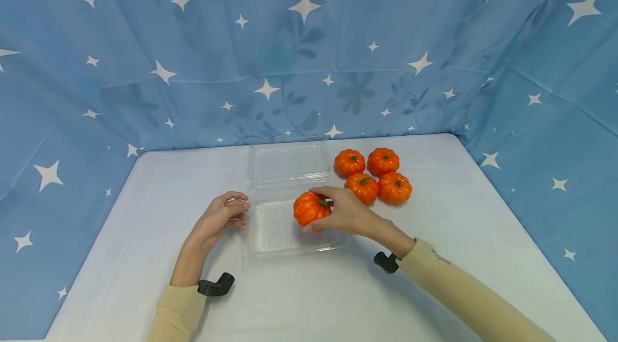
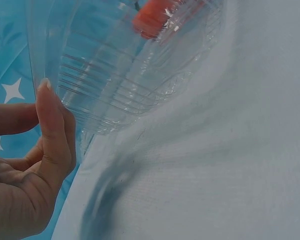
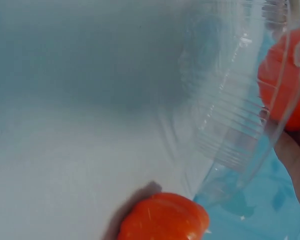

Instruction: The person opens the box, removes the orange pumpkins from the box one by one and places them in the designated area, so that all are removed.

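Observation:
A clear plastic clamshell container (image 1: pixel 270 249) lies with its lid (image 1: pixel 288 164) folded back away from me. Over the right part of its base, my right hand (image 1: pixel 338 212) grips a small orange toy pumpkin (image 1: pixel 307 209) with a green stem, thumb on the near side and fingers on the far side. In the right wrist view this pumpkin (image 3: pixel 285 80) shows partly through the clear wall. My left hand (image 1: pixel 222 219) is at the base's left edge, its thumb and fingers pinching the rim (image 2: pixel 36 60).
Several more toy pumpkins sit grouped right of the lid, among them a front one (image 1: pixel 395 188) and a back one (image 1: pixel 383 161). A white cloth covers the table (image 1: pixel 309 299). Blue star-patterned curtain (image 1: pixel 270 52) hangs behind and at both sides.

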### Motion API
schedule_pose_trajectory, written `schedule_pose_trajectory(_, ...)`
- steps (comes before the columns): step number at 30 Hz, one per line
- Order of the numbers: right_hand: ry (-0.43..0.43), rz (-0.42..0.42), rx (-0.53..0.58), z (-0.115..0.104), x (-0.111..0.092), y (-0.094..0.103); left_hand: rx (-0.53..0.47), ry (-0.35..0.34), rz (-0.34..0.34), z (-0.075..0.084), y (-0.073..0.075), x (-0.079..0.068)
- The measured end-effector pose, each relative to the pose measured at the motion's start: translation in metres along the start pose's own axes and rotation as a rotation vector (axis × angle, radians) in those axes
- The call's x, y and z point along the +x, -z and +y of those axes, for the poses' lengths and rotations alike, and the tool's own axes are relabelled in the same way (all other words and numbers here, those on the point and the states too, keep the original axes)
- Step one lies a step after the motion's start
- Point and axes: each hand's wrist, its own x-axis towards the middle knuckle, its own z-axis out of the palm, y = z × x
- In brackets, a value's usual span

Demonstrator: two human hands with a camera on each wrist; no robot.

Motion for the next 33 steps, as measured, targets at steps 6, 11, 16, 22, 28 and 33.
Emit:
schedule_pose_trajectory(6, 0.102, 0.014, -0.095, 0.001, -0.010, 0.009, 0.004, -0.001, -0.007, 0.001, 0.000, 0.000)
schedule_pose_trajectory(11, 0.084, 0.028, -0.159, 0.000, -0.020, 0.015, 0.004, -0.001, -0.007, 0.002, -0.001, 0.001)
schedule_pose_trajectory(16, 0.085, 0.056, -0.219, 0.001, -0.033, 0.021, 0.000, 0.000, -0.005, 0.002, -0.001, 0.000)
schedule_pose_trajectory(22, 0.084, 0.097, -0.250, 0.004, -0.043, 0.030, -0.010, 0.002, 0.002, 0.001, 0.000, -0.001)
schedule_pose_trajectory(28, 0.067, 0.144, -0.265, 0.011, -0.053, 0.038, -0.007, 0.011, 0.013, 0.002, 0.000, -0.003)
schedule_pose_trajectory(33, 0.050, 0.172, -0.275, 0.020, -0.060, 0.044, -0.011, 0.009, 0.012, 0.003, 0.001, -0.003)
